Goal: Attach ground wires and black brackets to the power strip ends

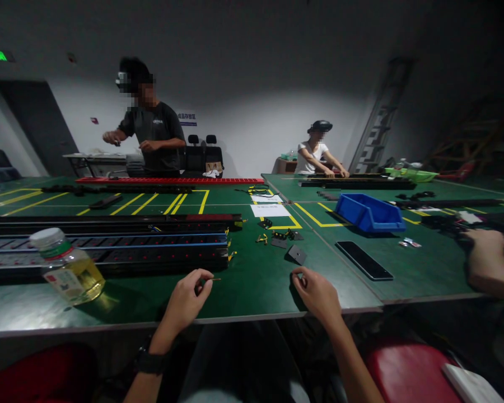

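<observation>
My left hand [187,299] is closed in a pinch over the table's front part. A thin brass-coloured stick-like piece [216,279] pokes out from its fingertips; its exact kind is too small to tell. Fingers curled together, my right hand [318,292] rests low on the green tabletop [252,296], and whatever it may hold is hidden. Just beyond it lies a small black plate with a hole [296,254]. Behind that are more small black parts [279,239] and small yellow-ended pieces [262,239]. Left of my left hand, long black rails [151,256] lie side by side.
A bottle of yellow liquid [69,268] stands at left. To the right are a phone [364,260], a blue bin [369,214] and a co-worker's hand [489,254]. White paper sheets [270,210] lie mid-table. Two people work across the table near a red rail [168,181].
</observation>
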`<state>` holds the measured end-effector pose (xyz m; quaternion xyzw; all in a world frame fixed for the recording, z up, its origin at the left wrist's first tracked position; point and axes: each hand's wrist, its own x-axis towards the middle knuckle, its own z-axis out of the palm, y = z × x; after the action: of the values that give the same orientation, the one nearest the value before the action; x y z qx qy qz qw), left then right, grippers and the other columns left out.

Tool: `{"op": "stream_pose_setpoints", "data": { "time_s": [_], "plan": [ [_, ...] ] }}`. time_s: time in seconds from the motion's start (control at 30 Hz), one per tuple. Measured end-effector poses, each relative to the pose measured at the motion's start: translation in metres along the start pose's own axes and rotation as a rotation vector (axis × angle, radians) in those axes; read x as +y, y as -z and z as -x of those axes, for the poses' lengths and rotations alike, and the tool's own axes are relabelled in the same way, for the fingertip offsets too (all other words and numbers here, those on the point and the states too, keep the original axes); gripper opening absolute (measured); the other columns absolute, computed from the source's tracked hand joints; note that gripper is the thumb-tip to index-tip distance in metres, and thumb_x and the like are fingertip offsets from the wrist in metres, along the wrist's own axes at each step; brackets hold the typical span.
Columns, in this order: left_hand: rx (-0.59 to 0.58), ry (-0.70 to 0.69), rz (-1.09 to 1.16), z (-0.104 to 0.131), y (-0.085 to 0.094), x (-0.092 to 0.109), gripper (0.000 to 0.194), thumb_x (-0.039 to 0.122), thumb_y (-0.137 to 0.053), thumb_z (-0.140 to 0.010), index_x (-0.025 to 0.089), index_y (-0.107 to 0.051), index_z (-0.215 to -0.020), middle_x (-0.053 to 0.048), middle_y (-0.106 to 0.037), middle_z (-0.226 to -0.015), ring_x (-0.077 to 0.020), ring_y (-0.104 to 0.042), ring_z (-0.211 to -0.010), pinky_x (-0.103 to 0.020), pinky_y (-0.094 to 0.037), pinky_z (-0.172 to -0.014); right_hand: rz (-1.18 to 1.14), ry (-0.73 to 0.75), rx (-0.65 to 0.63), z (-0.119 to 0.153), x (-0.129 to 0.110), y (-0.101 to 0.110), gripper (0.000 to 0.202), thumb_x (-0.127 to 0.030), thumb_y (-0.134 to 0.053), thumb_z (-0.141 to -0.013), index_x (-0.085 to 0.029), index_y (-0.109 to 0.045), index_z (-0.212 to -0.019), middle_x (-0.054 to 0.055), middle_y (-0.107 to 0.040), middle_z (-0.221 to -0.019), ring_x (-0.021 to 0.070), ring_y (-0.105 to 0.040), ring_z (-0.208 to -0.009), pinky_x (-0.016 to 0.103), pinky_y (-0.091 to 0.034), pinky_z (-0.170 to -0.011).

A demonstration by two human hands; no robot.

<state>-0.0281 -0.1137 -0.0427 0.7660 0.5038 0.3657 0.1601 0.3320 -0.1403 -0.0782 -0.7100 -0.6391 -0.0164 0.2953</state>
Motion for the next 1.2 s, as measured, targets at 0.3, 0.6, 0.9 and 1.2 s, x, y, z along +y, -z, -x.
{"op": "stream_pose_setpoints", "data": {
  "time_s": [0.3,0.6,0.9,1.2],
  "plan": [
    [-0.037,0.03,-0.034,0.0018,0.0004,0.0028,0.027,0.038,-0.05,-0.097,0.022,-0.072,-0.099,-0.004,-0.075,-0.096,-0.019,-0.065,-0.074,-0.032,-0.049,-0.073,-0.025,0.002,-0.005,0.0001,0.0023,-0.002,0.035,-0.043,-0.044,-0.099,-0.024,-0.074,-0.101,0.004,-0.07,-0.077,0.0238,-0.065,-0.072,0.031,-0.035,-0.063],
    [-0.065,0.065,-0.051,-0.0002,-0.0011,-0.0001,0.029,0.04,-0.049,-0.095,0.022,-0.071,-0.1,-0.005,-0.075,-0.098,-0.0201,-0.063,-0.075,-0.034,-0.046,-0.075,-0.026,-0.002,-0.007,-0.0006,0.0023,-0.0022,0.036,-0.044,-0.044,-0.098,-0.024,-0.074,-0.1,0.005,-0.071,-0.078,0.0239,-0.066,-0.074,0.031,-0.036,-0.065],
    [-0.069,0.066,-0.062,-0.0002,-0.001,0.0013,0.028,0.04,-0.05,-0.095,0.023,-0.072,-0.098,-0.004,-0.075,-0.094,-0.0193,-0.063,-0.072,-0.032,-0.045,-0.072,-0.012,0.021,0.024,-0.0008,0.0038,-0.0047,0.034,-0.043,-0.045,-0.099,-0.025,-0.074,-0.098,0.003,-0.07,-0.076,0.0219,-0.065,-0.07,0.03,-0.036,-0.062],
    [-0.056,0.068,-0.063,-0.0014,-0.0017,-0.001,0.029,0.042,-0.05,-0.096,0.024,-0.073,-0.098,-0.004,-0.075,-0.094,-0.0197,-0.065,-0.073,-0.031,-0.046,-0.072,-0.024,0.018,0.024,-0.0004,0.0035,-0.0048,0.034,-0.043,-0.045,-0.099,-0.025,-0.074,-0.098,0.003,-0.069,-0.076,0.0222,-0.065,-0.071,0.03,-0.035,-0.063]
  ]
}}
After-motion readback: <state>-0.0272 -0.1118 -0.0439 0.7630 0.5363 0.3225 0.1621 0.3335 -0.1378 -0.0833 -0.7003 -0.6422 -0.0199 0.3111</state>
